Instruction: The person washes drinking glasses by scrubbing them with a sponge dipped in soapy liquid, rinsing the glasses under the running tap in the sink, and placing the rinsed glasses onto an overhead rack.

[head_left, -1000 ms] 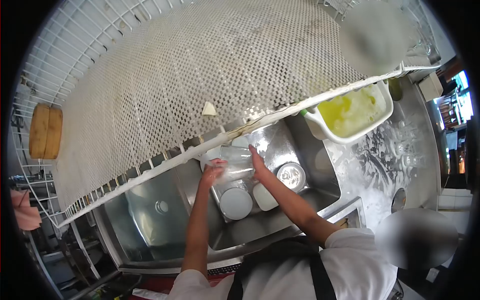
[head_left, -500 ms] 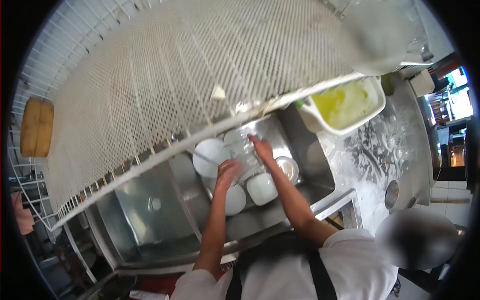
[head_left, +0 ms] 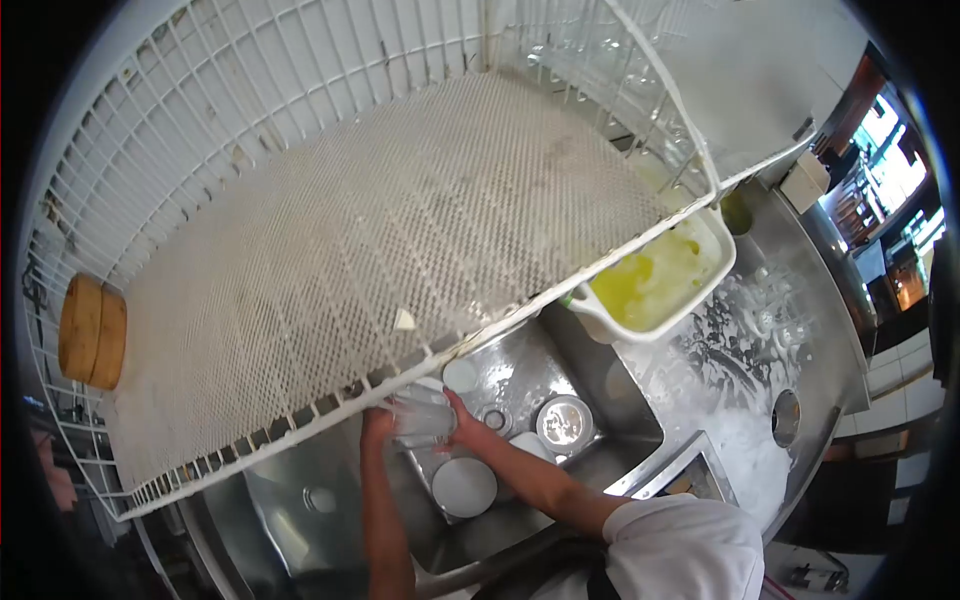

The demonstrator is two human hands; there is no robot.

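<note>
Over the sink [head_left: 615,385], some clear drinking glasses [head_left: 422,422] are held sideways between my two hands, blurred enough that I cannot tell how many. My left hand [head_left: 377,424] is closed around their left end, its fingers partly hidden by the rack's edge. At the other end my right hand [head_left: 463,418] grips them. Below lies a round white bowl [head_left: 465,487] on the sink floor. A shiny round metal dish [head_left: 565,424] sits to the right, and a small white dish [head_left: 460,376] rests near the back. Another white dish [head_left: 533,444] is partly covered by my right forearm.
A white wire rack [head_left: 330,230] with a mesh mat hangs over the sink's back, holding a bamboo steamer [head_left: 92,332]. To the right stands a white tub [head_left: 655,330] of yellow-green soapy liquid. Foam and glasses [head_left: 775,320] are on the steel counter [head_left: 830,340]. A second basin [head_left: 300,540] is at left.
The view has tilted up, showing more rack. My hands have moved left and come together on the clear glasses, which were lower in the sink among the dishes.
</note>
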